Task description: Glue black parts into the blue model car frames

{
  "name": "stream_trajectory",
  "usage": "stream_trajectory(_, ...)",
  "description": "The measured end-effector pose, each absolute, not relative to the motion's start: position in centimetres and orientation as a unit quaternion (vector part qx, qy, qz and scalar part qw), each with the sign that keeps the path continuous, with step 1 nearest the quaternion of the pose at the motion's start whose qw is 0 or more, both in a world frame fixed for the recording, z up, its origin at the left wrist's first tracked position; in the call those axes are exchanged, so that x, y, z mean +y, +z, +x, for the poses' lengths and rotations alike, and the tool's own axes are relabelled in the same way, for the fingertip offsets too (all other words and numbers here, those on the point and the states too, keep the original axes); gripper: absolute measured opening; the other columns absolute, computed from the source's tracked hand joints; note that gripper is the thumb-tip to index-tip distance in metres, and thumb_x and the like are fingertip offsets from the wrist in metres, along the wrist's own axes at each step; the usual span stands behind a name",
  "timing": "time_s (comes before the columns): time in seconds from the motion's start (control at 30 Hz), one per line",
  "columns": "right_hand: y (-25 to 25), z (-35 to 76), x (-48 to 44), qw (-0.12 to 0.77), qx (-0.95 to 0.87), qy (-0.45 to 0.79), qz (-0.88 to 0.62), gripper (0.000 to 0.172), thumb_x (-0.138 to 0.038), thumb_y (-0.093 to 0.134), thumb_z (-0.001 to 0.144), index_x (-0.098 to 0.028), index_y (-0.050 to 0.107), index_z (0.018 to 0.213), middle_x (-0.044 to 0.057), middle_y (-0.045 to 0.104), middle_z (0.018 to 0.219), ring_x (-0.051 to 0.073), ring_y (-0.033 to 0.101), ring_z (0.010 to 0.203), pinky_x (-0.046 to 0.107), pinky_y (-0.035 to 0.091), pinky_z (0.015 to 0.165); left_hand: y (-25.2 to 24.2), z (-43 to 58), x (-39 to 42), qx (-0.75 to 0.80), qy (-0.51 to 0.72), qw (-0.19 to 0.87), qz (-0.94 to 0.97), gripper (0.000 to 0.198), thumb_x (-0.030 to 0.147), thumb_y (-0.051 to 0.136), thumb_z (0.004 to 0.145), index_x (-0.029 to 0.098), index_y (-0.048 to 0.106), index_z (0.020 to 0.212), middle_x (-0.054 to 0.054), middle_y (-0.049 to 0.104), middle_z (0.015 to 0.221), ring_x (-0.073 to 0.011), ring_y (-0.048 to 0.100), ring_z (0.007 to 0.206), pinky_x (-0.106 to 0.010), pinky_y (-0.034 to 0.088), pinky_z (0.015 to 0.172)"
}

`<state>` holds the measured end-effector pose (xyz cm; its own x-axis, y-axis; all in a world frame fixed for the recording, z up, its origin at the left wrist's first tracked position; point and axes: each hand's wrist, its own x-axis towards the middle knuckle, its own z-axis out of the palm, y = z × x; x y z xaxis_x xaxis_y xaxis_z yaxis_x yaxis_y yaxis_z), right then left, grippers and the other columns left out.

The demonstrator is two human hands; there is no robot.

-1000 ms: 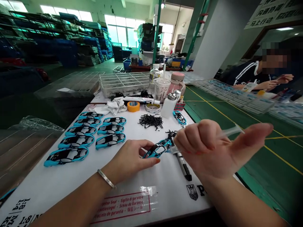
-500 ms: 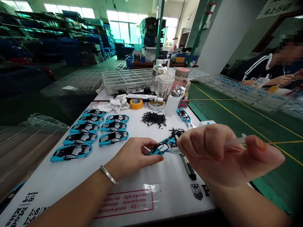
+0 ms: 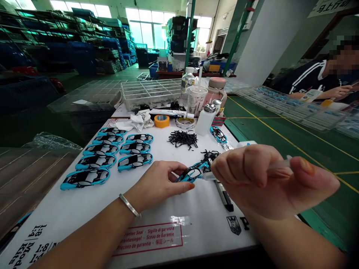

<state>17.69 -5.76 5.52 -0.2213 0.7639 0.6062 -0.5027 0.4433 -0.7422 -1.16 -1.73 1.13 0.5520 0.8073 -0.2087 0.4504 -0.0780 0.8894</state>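
My left hand pinches a small blue-and-black model car body by its near end, thumb in front and fingers behind. My right hand wraps around a clear plastic syringe, its thumb against the plunger end. The syringe's front end points left and meets or nearly meets the car body's right end; contact is too small to tell. Several similar blue-and-black bodies lie in two columns to the left. Beyond my hands are a pile of small black strips and a second, smaller pile, partly behind my right hand.
A utility knife lies below my right hand. Farther back stand a white dispenser bottle, orange tape, a crumpled cloth, a lidded cup and a clear compartment box. Another person works at the right.
Both hands keep the same hold on the car body and the syringe. The view has shifted very slightly; nothing else has visibly moved on the table.
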Motion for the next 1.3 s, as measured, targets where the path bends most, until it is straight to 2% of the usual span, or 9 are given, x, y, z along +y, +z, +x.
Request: stream_trajectory(1.3, 5.46, 17.74, -5.70, 0.617, -0.591, 0.509, -0.107, 0.041, -0.049, 0.038, 0.082, -0.019, 0.035, 0.054, -0.003, 0.022, 0.045, 0.010, 0.023, 0.040, 0.026, 0.023, 0.042, 1.31, -1.11, -1.70, 0.446, 0.179, 0.495, 0.724, 0.050, 0.052, 0.073, 0.069, 0.022, 0.069, 0.109, -0.002, 0.073, 0.095, -0.0202, 0.066, 0.078, -0.028, 0.050, 0.067)
